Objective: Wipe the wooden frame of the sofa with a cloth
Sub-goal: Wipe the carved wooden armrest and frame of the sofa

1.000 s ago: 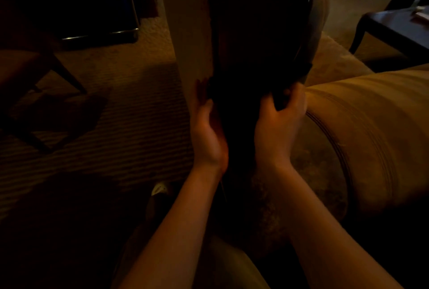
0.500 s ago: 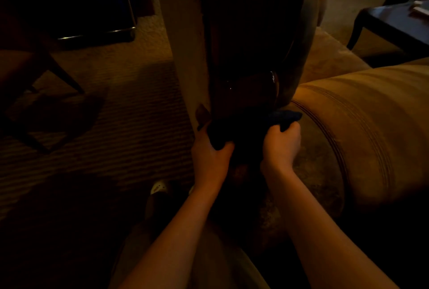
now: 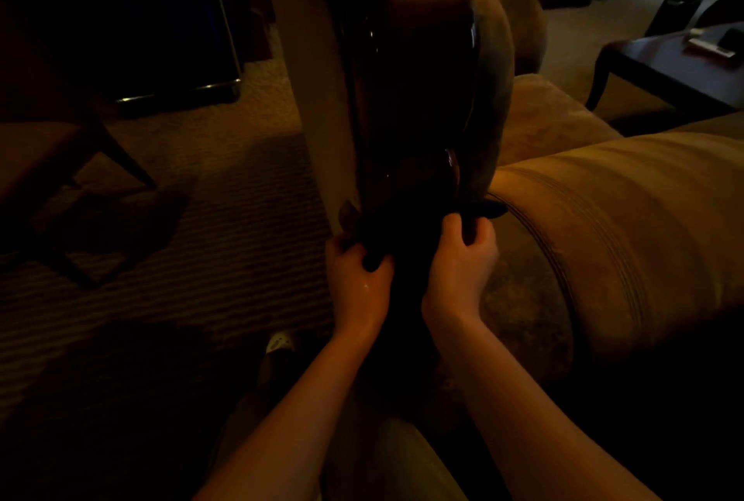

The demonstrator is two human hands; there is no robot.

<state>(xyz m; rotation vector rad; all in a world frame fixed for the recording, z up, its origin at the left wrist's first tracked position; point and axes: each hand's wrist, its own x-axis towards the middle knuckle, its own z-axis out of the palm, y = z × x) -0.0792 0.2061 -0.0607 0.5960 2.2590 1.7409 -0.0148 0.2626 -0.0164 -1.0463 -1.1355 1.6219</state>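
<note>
Gripping a dark cloth stretched across the frame, left hand and right hand each clench an end, equally near; frame's long axis runs up and away, so wiping likely follows it.

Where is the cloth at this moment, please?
In the head view, just below centre, the dark cloth is stretched between the left hand and right hand, against the glossy wooden frame, left of the tan sofa arm.
</note>
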